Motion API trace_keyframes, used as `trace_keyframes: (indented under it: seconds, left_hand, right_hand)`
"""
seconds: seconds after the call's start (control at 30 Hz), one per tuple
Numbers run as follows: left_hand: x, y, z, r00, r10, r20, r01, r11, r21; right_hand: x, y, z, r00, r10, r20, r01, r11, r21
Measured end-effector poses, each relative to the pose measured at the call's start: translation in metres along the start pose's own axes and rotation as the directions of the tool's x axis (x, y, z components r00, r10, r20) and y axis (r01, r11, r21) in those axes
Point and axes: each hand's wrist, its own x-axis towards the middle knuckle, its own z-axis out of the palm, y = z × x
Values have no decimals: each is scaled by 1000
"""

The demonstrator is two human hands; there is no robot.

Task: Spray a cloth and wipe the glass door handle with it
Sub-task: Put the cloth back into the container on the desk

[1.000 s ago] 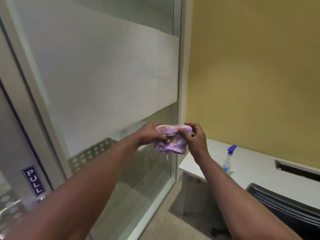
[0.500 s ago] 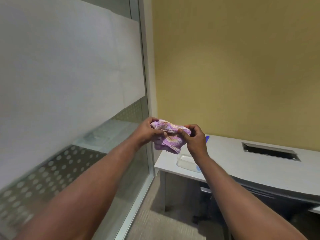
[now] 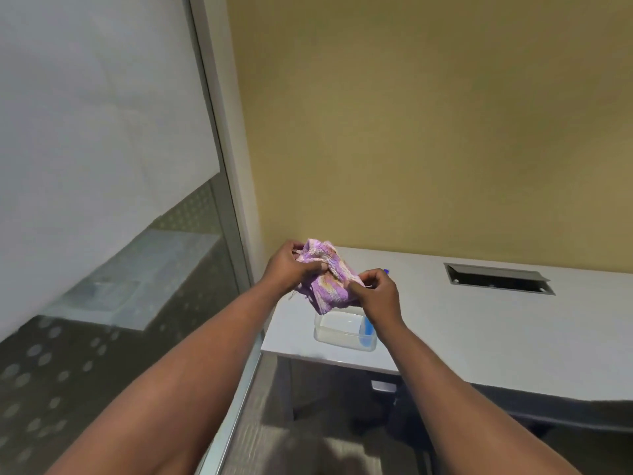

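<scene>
A bunched pink and purple cloth (image 3: 327, 279) hangs between both hands, above the left end of a white desk (image 3: 479, 323). My left hand (image 3: 291, 267) grips its upper left part. My right hand (image 3: 376, 293) pinches its lower right edge. Behind my right hand, a spray bottle (image 3: 367, 332) with blue liquid is mostly hidden; only its lower part and a bit of its blue top show. The glass door and its handle are out of view.
A clear plastic container (image 3: 337, 329) sits on the desk below the cloth. A frosted glass partition (image 3: 102, 149) with a metal frame runs along the left. The desk has a cable slot (image 3: 496, 278). A yellow wall stands behind. A dark chair sits under the desk.
My view has swung right, away from the door with the PULL sign, toward the desk. Both hands still hold the cloth, which now sits over the container; the bottle is now hidden by my right hand.
</scene>
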Motion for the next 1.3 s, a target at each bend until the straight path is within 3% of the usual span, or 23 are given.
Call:
trace_keyframes:
  seconds: [0.23,0.43,0.6,0.8,0.9,1.0,1.13,1.3]
  left_hand:
    - [95,-57,44,992,-122,38,107,955,278]
    - [148,-96,88,999,-37,16,21,815,579]
    - [186,-124,119,981,-81,176,-60,739,671]
    - [194,-167,155,915,-135,381,-174,719,673]
    - [192,-187,168,851,-175,495,-245,702,669]
    - [189,-201,173,820,-164,548,-301,690,658]
    - [185,-216,174,762,-47,646,-516,558,649]
    - [186,-229,177,710,-134,691,-585,436,685]
  right_hand:
    - [71,73,39,967,241,-86,-239,971,31]
    - [111,138,64,884,436,-167,-439,898,23]
    - [135,173,78,826,520,-218,-540,841,-37]
    - [148,205,88,748,620,-236,-656,743,-129]
    - [154,218,88,749,611,-254,-660,719,-218]
    - [154,228,87,734,654,-182,-678,694,-241]
    - [159,232,91,762,625,-169,-624,639,-450]
    - [163,235,92,784,614,-90,-530,587,-612]
